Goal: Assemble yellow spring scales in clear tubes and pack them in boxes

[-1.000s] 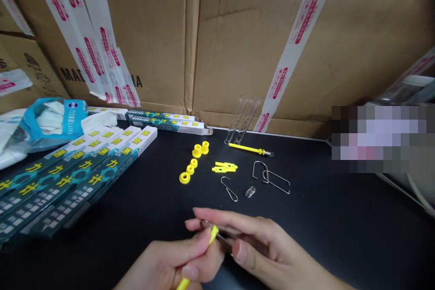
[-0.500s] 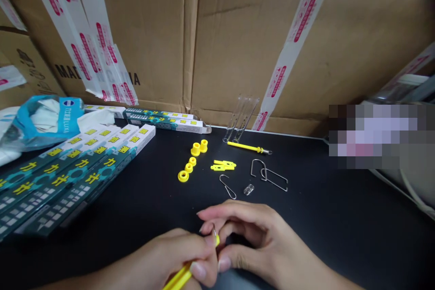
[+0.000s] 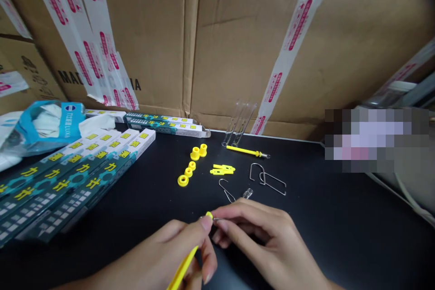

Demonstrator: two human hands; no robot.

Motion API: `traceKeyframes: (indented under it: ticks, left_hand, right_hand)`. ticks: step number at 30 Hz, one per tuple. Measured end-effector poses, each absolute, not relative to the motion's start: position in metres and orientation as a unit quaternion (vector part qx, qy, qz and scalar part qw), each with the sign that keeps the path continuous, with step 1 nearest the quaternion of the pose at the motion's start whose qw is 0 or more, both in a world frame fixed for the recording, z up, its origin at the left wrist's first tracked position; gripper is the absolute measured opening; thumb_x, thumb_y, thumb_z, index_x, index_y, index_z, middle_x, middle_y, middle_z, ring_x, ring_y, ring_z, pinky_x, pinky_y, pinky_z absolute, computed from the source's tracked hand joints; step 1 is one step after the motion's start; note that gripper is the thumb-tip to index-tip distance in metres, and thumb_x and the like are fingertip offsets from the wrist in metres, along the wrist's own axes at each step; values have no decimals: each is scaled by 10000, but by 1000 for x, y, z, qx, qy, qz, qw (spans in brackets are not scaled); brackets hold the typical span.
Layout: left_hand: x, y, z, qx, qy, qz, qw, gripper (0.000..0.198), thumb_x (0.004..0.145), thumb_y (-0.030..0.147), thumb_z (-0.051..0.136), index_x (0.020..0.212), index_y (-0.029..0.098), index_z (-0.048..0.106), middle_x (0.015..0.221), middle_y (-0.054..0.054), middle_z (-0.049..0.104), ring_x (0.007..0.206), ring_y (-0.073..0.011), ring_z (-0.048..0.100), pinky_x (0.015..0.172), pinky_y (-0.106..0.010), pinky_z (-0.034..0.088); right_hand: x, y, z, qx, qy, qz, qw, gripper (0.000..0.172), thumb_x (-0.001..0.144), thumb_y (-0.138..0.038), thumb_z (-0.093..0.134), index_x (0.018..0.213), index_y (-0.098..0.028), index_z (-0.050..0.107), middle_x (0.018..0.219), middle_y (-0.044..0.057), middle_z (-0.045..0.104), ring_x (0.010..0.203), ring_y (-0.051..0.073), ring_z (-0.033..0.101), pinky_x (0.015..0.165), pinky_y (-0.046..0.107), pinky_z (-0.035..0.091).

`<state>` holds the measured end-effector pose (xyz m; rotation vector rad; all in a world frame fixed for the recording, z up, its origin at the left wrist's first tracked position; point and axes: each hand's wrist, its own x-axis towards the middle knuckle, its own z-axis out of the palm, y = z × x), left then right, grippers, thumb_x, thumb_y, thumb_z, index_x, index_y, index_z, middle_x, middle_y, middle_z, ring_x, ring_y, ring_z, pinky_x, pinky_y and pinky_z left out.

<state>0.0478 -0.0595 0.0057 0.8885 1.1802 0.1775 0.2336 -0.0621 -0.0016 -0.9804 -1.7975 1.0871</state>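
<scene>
My left hand (image 3: 183,244) is closed around a yellow plastic rod (image 3: 182,268) that slants down toward the bottom edge. A small yellow end (image 3: 209,214) shows at its thumb tip; my fingers hide whether it belongs to the rod. My right hand (image 3: 261,235) pinches a thin metal wire (image 3: 216,219) between thumb and forefinger, right beside that yellow end. Just beyond the hands lie a metal hook (image 3: 226,191), a coil spring (image 3: 248,193) and two bent wire pieces (image 3: 257,172). Flat yellow strips (image 3: 222,170) and several yellow caps (image 3: 182,181) are farther back.
A yellow rod with a metal end (image 3: 243,150) lies near clear tubes (image 3: 239,122). Long printed boxes (image 3: 102,163) cover the left side, with a blue-and-white plastic bag (image 3: 50,122) behind them. Taped cardboard (image 3: 231,54) walls off the back of the black table (image 3: 326,222).
Both hands have shifted slightly up, and the yellow end has moved up and left. My right thumb and forefinger, apart before, now pinch the wire. The rod in my left hand is steeper.
</scene>
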Motion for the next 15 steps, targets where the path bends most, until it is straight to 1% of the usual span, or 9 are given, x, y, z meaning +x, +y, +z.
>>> traceKeyframes:
  ticks: [1, 2, 3, 5, 7, 10, 12, 15]
  left_hand:
    - [47, -60, 3, 411, 540, 71, 731, 709, 958, 695, 207, 531, 196, 474, 352, 51, 359, 316, -79, 287, 343, -164, 218]
    - [46, -60, -2, 422, 524, 80, 736, 698, 976, 656, 194, 538, 194, 480, 371, 42, 382, 336, -83, 303, 355, -167, 239]
    - [45, -61, -8, 440, 497, 102, 741, 631, 996, 595, 233, 588, 191, 495, 425, 45, 417, 367, -83, 336, 385, -164, 280]
    - [42, -64, -19, 453, 486, 119, 738, 542, 1001, 559, 237, 682, 207, 499, 459, 46, 456, 406, -98, 371, 411, -167, 291]
    - [40, -66, -25, 449, 479, 137, 741, 481, 974, 604, 288, 749, 225, 481, 466, 57, 465, 431, -105, 383, 429, -169, 297]
    - [41, -68, -21, 478, 459, 166, 730, 491, 892, 702, 419, 744, 236, 463, 491, 61, 463, 452, -111, 398, 444, -186, 314]
    - [42, -68, -14, 512, 445, 172, 714, 524, 876, 723, 433, 708, 229, 484, 537, 32, 513, 470, -124, 439, 459, -211, 344]
    - [44, -68, -4, 534, 444, 178, 697, 561, 893, 714, 415, 692, 209, 553, 590, -6, 577, 516, -147, 500, 529, -246, 403]
  right_hand:
    - [235, -63, -2, -395, -734, 381, 400, 160, 944, -165, 615, 1011, -202, 756, 798, 25, 725, 694, 135, 722, 658, 200, 579]
    - [235, -64, -2, -391, -759, 334, 399, 154, 933, -145, 623, 1006, -192, 750, 797, 28, 733, 686, 136, 711, 653, 203, 569]
    - [236, -64, -2, -376, -782, 295, 400, 165, 921, -117, 626, 1022, -178, 740, 808, 37, 741, 686, 139, 703, 650, 209, 561]
    - [236, -65, -3, -339, -811, 243, 410, 208, 903, -61, 615, 1067, -139, 718, 810, 57, 747, 678, 147, 686, 637, 219, 556]
    - [236, -64, -3, -314, -822, 222, 421, 243, 900, -23, 588, 1099, -105, 701, 794, 70, 743, 669, 151, 670, 627, 222, 558]
    - [236, -62, -4, -293, -828, 225, 421, 279, 902, 7, 543, 1128, -75, 686, 826, 96, 738, 701, 157, 666, 632, 220, 566]
    - [236, -62, -4, -285, -833, 228, 415, 293, 903, 18, 516, 1133, -65, 677, 848, 109, 730, 737, 163, 670, 641, 221, 573]
    - [236, -64, -5, -303, -833, 212, 411, 237, 918, -2, 516, 1074, -81, 676, 821, 93, 705, 715, 156, 664, 623, 212, 564]
